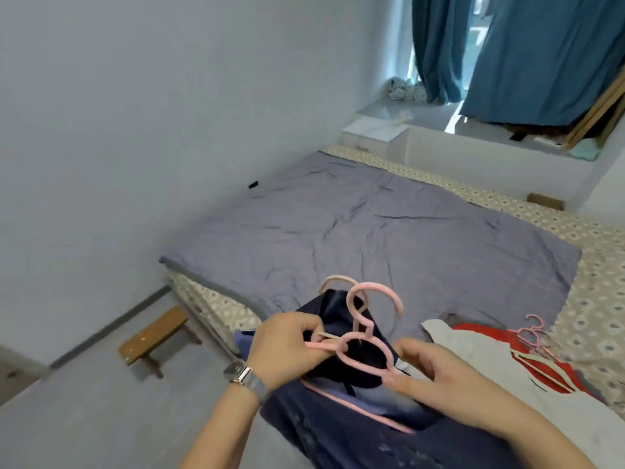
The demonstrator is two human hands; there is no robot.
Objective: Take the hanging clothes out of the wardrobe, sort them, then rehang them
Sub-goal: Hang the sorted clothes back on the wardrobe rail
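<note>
A navy garment [341, 424] hangs from pink hangers [367, 330] over the near edge of the bed. My left hand [287, 346], with a watch on its wrist, grips the left arm of a pink hanger. My right hand [436, 370] pinches the hanger's right arm near its shoulder. Two pink hooks rise above the navy collar. To the right lie a grey garment [480, 353] and a red garment [490, 333] with another pink hanger [536, 333] on top.
A grey-purple quilt [372, 228] covers the patterned mattress [592, 265]. A small wooden stool [152, 336] stands on the floor at the left. Blue curtains [541, 55] hang over a window ledge [422, 116] at the back, with a white box [375, 133] below it.
</note>
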